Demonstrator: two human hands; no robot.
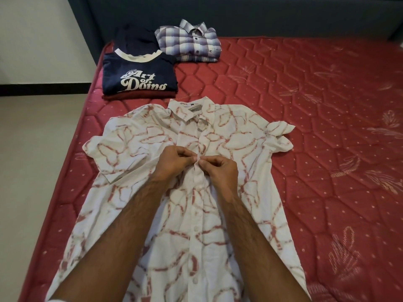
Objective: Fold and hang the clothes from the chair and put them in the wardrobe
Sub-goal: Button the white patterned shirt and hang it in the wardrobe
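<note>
**Pinching the shirt front on the red bed**

Lying flat on the red mattress is a white shirt with pinkish-red squiggly lines. It faces up, collar far from the person, and its bottom edge runs out of the picture. One short sleeve on the right side is scrunched up into a bunch. The other sleeve lies flatter, with its end folded.

Both hands meet at the middle of the shirt, on the button strip. The left hand has its fingers curled and pinches the cloth edge. The right hand does the same, just beside it, fingertips almost touching. What sits between the fingertips is too small to make out; it may be a button, but that is hard to tell. The two bare arms cover a lot of the shirt below the hands.

Farther up the mattress sits a folded dark blue T-shirt with white words on it. Something dark red lies under it, mostly hidden. Behind it is another dark folded thing, hard to see. Next to those is a folded checked shirt.
</note>
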